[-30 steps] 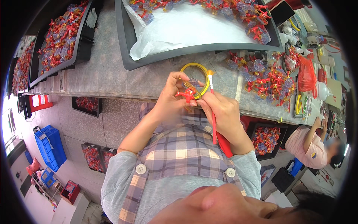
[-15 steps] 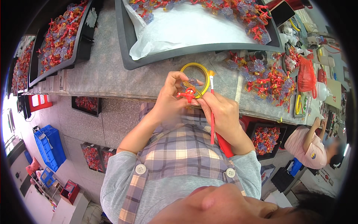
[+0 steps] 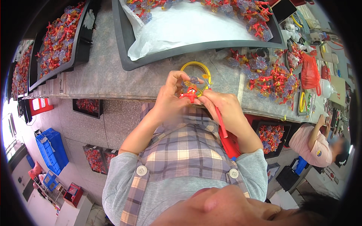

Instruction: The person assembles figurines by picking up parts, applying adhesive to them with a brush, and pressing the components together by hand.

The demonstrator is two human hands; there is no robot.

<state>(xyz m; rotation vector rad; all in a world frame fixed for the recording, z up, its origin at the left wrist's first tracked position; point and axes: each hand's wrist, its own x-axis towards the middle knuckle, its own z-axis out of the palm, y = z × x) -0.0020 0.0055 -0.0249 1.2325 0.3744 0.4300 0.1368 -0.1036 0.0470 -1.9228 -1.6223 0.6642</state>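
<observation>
My left hand (image 3: 166, 96) is closed around a small red figurine (image 3: 191, 92) with see-through yellow and purple parts, held at the table's front edge. A thin paintbrush (image 3: 221, 122) with a red handle is gripped in my right hand (image 3: 224, 105). The brush leans left, its orange bristles close to the figurine's purple part; whether they touch, I cannot tell. Both hands nearly meet at the figurine. Just behind them on the table lies a yellow ring (image 3: 195, 63), like a tape roll, partly hidden by my fingers.
Beyond my hands stands a large black tray (image 3: 166, 52) lined with white sheeting, with figurines inside. More figurines (image 3: 273, 77) lie heaped at the right, near a red plastic bag (image 3: 310, 73). Another filled black tray (image 3: 81, 49) is on the left. A person (image 3: 311, 145) is at far right.
The paintbrush has tilted: its bristles swung left toward the figurine and its handle end swung right. My left hand and the figurine have barely moved.
</observation>
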